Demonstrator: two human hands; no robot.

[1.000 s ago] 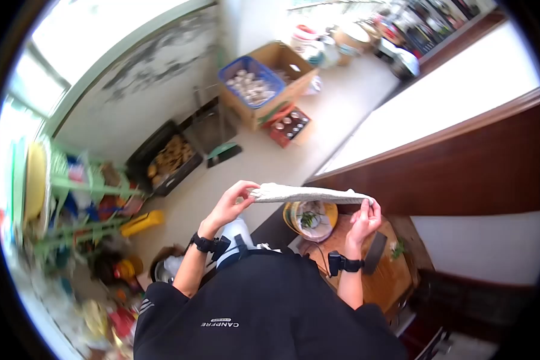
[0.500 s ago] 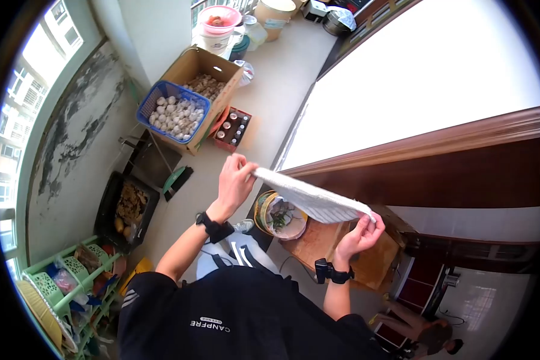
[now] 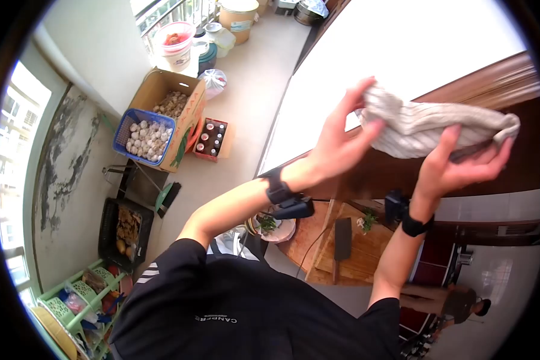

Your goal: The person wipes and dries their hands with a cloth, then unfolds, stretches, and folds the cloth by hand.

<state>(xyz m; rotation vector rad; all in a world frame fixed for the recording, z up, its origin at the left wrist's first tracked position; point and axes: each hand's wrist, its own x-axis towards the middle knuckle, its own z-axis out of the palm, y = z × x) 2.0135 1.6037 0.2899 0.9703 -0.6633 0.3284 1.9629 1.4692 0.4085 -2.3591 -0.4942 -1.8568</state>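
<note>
A whitish ribbed cloth [image 3: 426,123], folded and bunched, is held up at the upper right, in front of the brown wooden edge of the wall. My left hand [image 3: 345,135] pinches its left end between thumb and fingers, slightly blurred. At the cloth's right end, my right hand [image 3: 465,165] grips the lower edge, thumb in front. Both wrists wear black straps with small devices. Below the hands, a cleaver [image 3: 342,240] lies on a wooden board [image 3: 366,255], beside a small green sprig [image 3: 366,222].
A bowl with greens [image 3: 277,229] is left of the board. Further left are a blue basket of garlic [image 3: 144,137], a cardboard box [image 3: 180,135], a bottle crate [image 3: 210,138], a black crate [image 3: 125,234] and a green rack [image 3: 84,300]. Another person [image 3: 459,303] is at the lower right.
Both hands have moved up and right with the cloth, which was stretched out and is now bunched, the hands closer together. The view has shifted, showing the cleaver and board more fully.
</note>
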